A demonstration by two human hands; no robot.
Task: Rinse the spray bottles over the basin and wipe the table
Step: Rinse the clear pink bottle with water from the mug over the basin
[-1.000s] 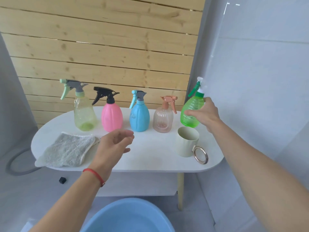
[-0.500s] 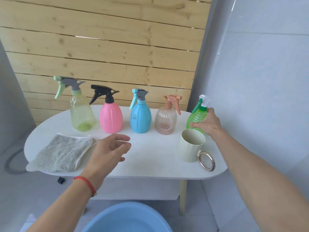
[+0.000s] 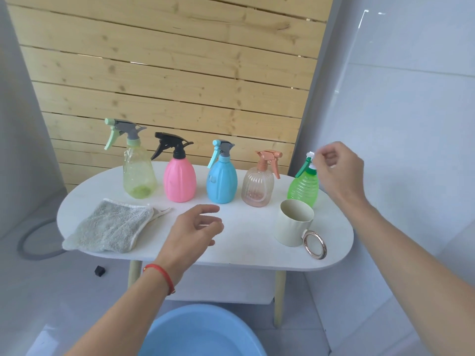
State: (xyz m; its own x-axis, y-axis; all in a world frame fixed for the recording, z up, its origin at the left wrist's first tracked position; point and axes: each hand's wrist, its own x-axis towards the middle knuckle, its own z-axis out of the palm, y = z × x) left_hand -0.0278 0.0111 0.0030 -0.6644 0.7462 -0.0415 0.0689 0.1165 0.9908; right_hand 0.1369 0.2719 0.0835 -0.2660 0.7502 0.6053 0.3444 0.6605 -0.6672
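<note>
Several spray bottles stand in a row at the back of the white oval table (image 3: 246,255): a pale yellow-green one (image 3: 138,176), a pink one (image 3: 180,181), a blue one (image 3: 221,181), a clear peach one (image 3: 257,187) and a bright green one (image 3: 303,191) at the right end. My right hand (image 3: 336,168) is at the green bottle's white spray head, fingers curled, fingertips pinching it. My left hand (image 3: 195,227) hovers over the table's middle, fingers relaxed, holding nothing. A grey cloth (image 3: 110,227) lies on the left of the table. The blue basin (image 3: 203,335) sits on the floor below.
A cream cup (image 3: 293,227) with a metal ring handle stands in front of the green bottle. Wooden slats back the table and a grey tiled wall is close on the right. A grey hose (image 3: 28,242) and a small black cap (image 3: 99,270) lie on the floor at left.
The green bottle, held up by its body, has been set down behind the cup. My right hand has moved from the body up to the spray head. My left hand barely moved.
</note>
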